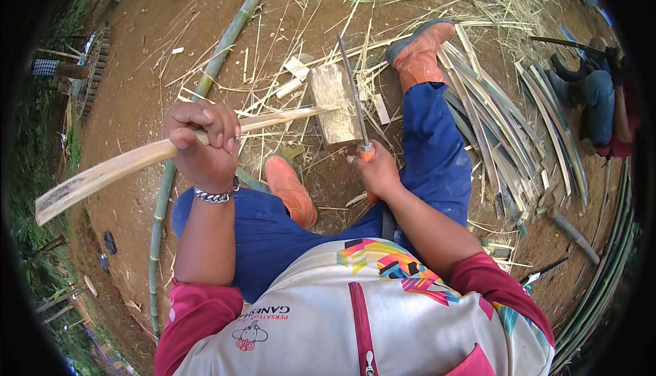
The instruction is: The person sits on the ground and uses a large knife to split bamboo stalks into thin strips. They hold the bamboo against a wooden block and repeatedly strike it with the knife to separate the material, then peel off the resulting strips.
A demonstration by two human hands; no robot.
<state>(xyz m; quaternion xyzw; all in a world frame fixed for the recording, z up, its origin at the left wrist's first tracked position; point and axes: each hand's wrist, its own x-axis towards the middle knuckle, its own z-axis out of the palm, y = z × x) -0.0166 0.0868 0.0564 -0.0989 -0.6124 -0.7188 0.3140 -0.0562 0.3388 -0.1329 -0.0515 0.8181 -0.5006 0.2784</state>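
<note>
My left hand is closed round a split bamboo strip, its wide end sticking out to the left. The strip's thin, tapered end lies over a wooden block on the ground between my feet. In my right hand is a machete with an orange handle, gripped with the fingers wrapped round it. Its long dark blade points away from me along the block's right side. Whether blade and block touch, I cannot tell.
A long green bamboo pole lies to my left. Split bamboo strips are piled at the right, with shavings scattered beyond. My orange boots flank the block. Another person sits at the far right, near green poles.
</note>
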